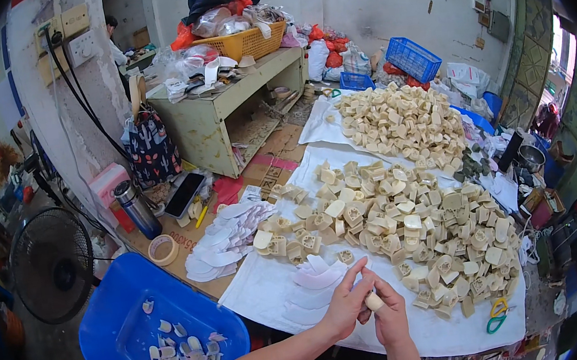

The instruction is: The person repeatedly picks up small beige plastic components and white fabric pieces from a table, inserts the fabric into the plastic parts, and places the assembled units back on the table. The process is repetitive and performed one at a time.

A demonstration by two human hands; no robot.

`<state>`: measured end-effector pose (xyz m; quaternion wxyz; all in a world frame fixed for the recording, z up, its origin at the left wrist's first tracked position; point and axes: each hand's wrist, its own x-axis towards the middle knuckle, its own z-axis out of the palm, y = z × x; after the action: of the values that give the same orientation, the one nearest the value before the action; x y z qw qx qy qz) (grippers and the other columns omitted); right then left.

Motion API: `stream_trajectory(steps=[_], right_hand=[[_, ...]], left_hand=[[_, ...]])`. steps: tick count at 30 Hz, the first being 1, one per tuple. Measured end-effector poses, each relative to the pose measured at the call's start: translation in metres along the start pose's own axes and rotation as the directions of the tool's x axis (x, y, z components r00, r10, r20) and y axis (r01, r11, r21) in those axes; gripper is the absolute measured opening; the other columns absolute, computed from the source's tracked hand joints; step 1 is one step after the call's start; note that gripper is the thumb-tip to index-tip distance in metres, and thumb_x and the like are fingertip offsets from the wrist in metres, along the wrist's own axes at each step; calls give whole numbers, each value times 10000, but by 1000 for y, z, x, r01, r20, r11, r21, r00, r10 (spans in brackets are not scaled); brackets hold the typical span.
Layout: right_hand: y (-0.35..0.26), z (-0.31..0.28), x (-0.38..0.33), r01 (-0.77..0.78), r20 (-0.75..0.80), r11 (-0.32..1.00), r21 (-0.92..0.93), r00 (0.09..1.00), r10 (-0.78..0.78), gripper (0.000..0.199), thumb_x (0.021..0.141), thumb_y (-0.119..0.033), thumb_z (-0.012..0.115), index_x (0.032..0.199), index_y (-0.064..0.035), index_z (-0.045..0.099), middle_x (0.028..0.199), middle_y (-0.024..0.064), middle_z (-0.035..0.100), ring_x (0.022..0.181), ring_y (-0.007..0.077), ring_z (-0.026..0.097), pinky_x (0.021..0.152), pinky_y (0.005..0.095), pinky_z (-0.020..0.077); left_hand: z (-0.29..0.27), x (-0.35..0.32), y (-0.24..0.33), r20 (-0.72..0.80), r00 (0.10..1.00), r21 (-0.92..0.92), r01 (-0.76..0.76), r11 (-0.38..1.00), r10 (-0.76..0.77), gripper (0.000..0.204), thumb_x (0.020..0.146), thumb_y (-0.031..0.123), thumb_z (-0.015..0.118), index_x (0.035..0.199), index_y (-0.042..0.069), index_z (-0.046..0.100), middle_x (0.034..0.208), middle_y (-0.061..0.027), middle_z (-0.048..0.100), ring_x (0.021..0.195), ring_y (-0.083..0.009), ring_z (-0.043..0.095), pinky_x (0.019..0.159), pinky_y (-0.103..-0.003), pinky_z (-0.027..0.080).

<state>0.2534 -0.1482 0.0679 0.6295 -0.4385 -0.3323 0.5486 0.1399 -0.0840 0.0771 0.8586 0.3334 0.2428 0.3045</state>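
Close together over the front edge of the white cloth, my left hand [347,307] and my right hand [390,315] are closed around a small cream shoe heel [374,302]. Fingers hide most of it; one rounded end shows. Just left of my hands, thin pale pinkish-white curved pieces [314,286] lie overlapping on the cloth [263,302]. A thicker stack of similar pale pieces [227,235] rests further left. Beyond my hands spreads a large heap of cream heels [412,223], several showing hollow, ribbed undersides. Another heap of heels [402,122] lies behind it.
At lower left, a blue basin [123,317] holds several heels with pinkish pieces on them. Tape [163,250], a steel flask [138,210] and a phone [185,195] are near the table's left edge. Green-and-yellow scissors [497,314] lie at right. A fan [51,264] stands left.
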Motion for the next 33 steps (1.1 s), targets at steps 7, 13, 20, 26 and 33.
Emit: stream_trajectory(steps=[7,13,20,26,33], right_hand=[[-5,-16,-9,245,44,819,-518,964,-260,541,772,-105,727,1282,-81,547,1423,120,438,1161,167,534,927,296,439],[-28,-8,-13,96,138,994,-55,987,-88,496,784,-85,717,1257,-85,568,1454,129,391,1329,240,387,1031,361,372],[-2,-17,-10,225,140,972,-72,967,-214,433,864,-136,629,1287,-76,562,1482,131,345,1339,233,366,1046,366,359],[-9,-33,-27,-193,-142,980,38,970,197,363,945,-280,571,1254,-90,592,1046,44,662,819,120,644,700,279,564],[-14,-30,-31,-207,-32,978,30,978,208,302,922,-247,614,1179,-92,645,958,34,680,810,118,645,715,279,564]], left_hand=[[-8,-5,8,286,954,187,37,982,-90,746,967,239,518,1517,272,14,1024,-28,507,828,-118,517,700,-316,446],[0,-20,16,394,916,-176,150,973,-70,873,922,157,579,1512,277,-53,1164,-51,501,927,-133,523,800,-306,452],[-13,-9,2,352,928,-28,-122,992,124,1036,786,-45,663,1521,225,-13,1320,-108,477,1114,-227,538,961,-374,410],[-22,4,20,823,532,546,-837,-22,201,931,693,-1,749,1454,75,218,1155,-181,576,1014,-332,588,827,-417,480],[-21,-3,37,812,563,582,-796,-165,152,728,608,0,757,1282,8,482,1008,-154,604,865,-324,597,734,-392,488]])
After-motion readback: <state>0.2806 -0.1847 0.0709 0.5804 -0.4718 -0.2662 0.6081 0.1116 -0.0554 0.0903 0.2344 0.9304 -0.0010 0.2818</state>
